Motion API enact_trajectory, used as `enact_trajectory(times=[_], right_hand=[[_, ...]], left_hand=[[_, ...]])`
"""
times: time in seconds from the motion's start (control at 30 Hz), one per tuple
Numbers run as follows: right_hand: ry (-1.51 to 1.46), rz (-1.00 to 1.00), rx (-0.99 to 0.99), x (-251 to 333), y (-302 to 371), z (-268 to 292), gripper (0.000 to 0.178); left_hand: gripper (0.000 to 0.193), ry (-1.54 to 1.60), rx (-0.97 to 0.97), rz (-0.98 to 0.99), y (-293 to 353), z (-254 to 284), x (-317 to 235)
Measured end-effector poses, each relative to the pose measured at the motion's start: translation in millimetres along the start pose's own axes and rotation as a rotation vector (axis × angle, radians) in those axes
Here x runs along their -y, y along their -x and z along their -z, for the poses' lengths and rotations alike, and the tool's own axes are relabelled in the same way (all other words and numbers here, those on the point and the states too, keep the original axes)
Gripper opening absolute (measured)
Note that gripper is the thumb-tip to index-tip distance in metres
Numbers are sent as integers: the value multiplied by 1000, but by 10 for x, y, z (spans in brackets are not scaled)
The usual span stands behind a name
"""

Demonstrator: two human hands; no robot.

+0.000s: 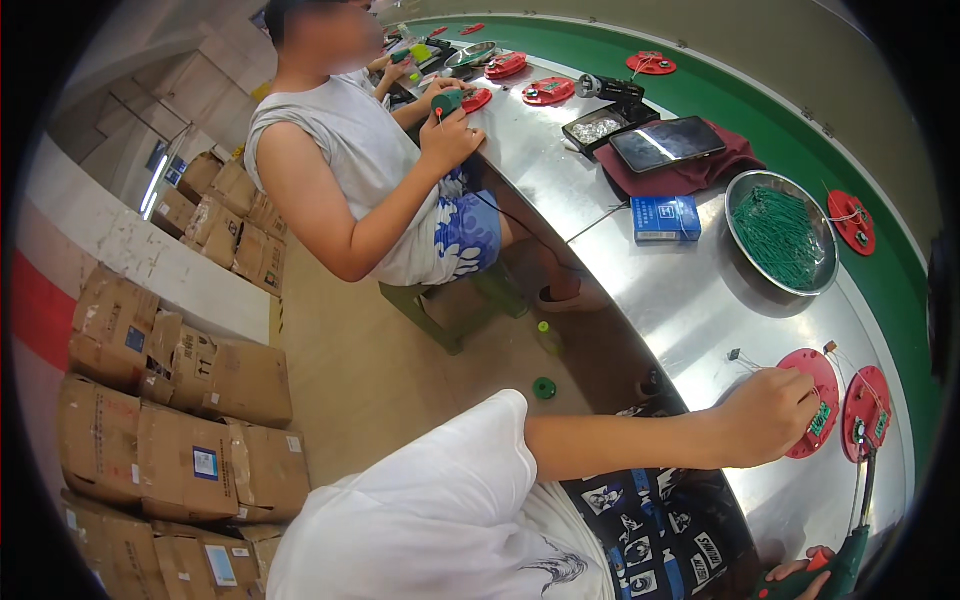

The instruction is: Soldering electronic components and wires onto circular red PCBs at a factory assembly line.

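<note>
At the lower right of the table, my left hand [775, 415] reaches over a round red disc [818, 375] with a small green circuit board on it. Its fingers are pinched together; what they hold is hidden. At the bottom right corner, my right hand [797, 577] grips a green soldering gun [850, 560] with a red trigger. The gun's long metal tip points up to the board on a second red disc [868, 390]. Thin wires with small connectors run from both discs.
A metal bowl [742, 248] of green wires stands farther up the steel table [640, 290]. Near it are a blue box [666, 219] and a phone [667, 143] on a maroon cloth. A co-worker [350, 150] sits at the left with a green tool. Cardboard boxes [185, 455] are stacked beyond.
</note>
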State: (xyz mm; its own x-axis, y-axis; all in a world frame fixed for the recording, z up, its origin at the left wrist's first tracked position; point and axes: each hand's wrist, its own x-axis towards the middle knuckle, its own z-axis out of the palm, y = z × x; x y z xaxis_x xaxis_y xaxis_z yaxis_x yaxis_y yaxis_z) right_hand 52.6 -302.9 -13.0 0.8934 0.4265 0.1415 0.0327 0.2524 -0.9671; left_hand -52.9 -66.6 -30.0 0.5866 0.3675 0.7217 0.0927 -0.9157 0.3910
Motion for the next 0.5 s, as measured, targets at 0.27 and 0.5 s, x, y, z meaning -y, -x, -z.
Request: enact_trajectory(times=[0.27,0.5], right_hand=[[430,654,184,-399,-153,436,29],[385,684,232,-530,-230,598,36]], left_hand=[[14,28,1,69,13,-35,-14],[15,9,-68,64,6,1,3]])
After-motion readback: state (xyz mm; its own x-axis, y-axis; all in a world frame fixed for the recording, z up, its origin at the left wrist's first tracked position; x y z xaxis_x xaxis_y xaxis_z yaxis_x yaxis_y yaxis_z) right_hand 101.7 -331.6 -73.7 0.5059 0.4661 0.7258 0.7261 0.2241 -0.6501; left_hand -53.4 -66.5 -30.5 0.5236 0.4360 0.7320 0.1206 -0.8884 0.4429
